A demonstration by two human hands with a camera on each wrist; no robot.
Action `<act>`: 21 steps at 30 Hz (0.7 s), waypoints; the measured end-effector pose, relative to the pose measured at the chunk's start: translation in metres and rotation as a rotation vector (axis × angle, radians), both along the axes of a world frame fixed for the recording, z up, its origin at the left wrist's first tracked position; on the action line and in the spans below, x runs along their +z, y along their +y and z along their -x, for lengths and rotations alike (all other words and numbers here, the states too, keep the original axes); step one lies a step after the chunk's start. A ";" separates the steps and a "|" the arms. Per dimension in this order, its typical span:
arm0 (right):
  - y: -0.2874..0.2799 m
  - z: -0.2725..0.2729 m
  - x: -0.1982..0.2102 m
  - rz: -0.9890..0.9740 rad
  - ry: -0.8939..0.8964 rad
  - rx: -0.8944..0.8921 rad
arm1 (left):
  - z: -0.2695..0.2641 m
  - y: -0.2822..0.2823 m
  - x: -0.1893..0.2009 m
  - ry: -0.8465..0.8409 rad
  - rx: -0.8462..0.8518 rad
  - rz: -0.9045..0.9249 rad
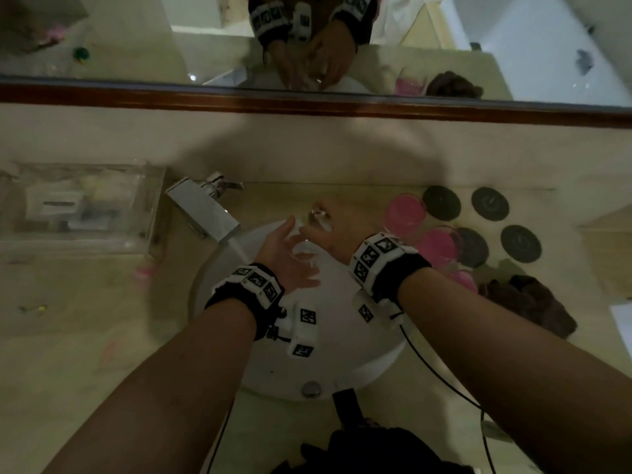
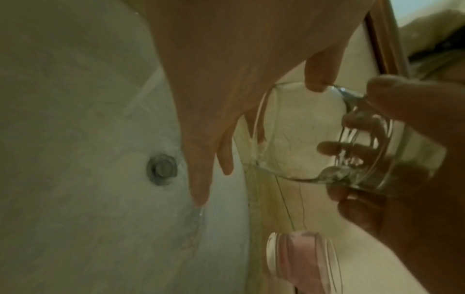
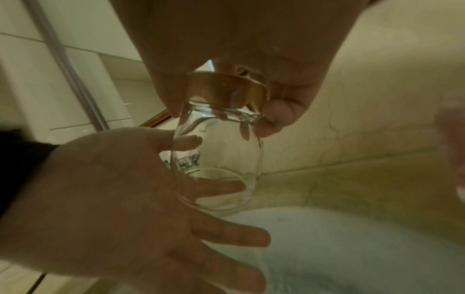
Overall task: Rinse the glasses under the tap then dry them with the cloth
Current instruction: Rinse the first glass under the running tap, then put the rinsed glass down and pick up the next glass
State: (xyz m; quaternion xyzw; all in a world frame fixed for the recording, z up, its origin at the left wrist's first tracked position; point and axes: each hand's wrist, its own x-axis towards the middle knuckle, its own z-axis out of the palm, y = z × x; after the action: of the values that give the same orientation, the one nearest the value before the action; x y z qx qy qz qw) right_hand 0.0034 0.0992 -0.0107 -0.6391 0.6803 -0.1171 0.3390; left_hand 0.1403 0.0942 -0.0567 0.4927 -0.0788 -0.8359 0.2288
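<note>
A clear glass [image 1: 305,249] is held tilted over the white sink [image 1: 342,364], to the right of the water stream. My right hand [image 1: 321,227] grips its thick base; in the right wrist view the right hand [image 3: 221,111] pinches the base of the glass [image 3: 219,159]. My left hand [image 1: 297,265] is open with fingers spread at the glass's mouth. In the left wrist view the thumb [image 2: 318,77] touches the rim of the glass [image 2: 299,137]. Water runs from the tap [image 1: 205,210]. The brown cloth [image 1: 530,302] lies on the counter at the right.
Three pink-tinted glasses [image 1: 407,213] [image 1: 439,246] [image 1: 463,280] stand right of the sink beside several dark round coasters [image 1: 489,203]. A clear plastic box [image 1: 78,206] sits left of the tap. A mirror with a wooden frame [image 1: 307,100] runs along the back. The drain [image 2: 162,169] lies below my left hand.
</note>
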 end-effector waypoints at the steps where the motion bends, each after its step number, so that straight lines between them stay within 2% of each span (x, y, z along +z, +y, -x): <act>1: 0.001 0.004 0.002 0.029 0.011 0.011 | 0.003 0.000 0.003 -0.006 -0.009 0.016; 5: 0.001 0.014 0.010 0.042 -0.058 -0.033 | 0.016 -0.008 0.025 -0.013 0.074 0.071; 7: -0.002 0.024 0.011 0.014 -0.128 -0.074 | 0.025 -0.020 0.034 -0.094 0.061 0.132; 8: -0.003 0.028 0.012 -0.001 -0.140 -0.104 | 0.031 -0.028 0.034 -0.189 0.041 0.198; 10: -0.008 0.041 0.015 0.007 -0.113 -0.159 | 0.040 -0.044 0.031 -0.472 -0.105 0.444; 12: -0.014 0.057 0.022 -0.025 0.076 -0.156 | 0.053 -0.054 0.029 -0.723 -0.286 0.713; 14: -0.017 0.076 0.027 -0.016 0.201 -0.141 | 0.067 -0.061 0.026 -0.921 -0.403 0.908; 17: -0.024 0.102 0.022 -0.054 0.246 -0.156 | 0.090 -0.068 0.024 -1.021 -0.526 1.049; 21: -0.034 0.125 0.011 -0.070 0.147 -0.343 | 0.115 -0.078 0.016 -1.096 -0.720 1.150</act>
State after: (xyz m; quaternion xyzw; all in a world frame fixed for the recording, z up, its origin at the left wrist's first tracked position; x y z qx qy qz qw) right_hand -0.1212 0.0653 0.0007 -0.5086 0.8057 -0.1025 0.2856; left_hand 0.0248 0.0161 -0.0410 0.5787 -0.7385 -0.3331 0.0936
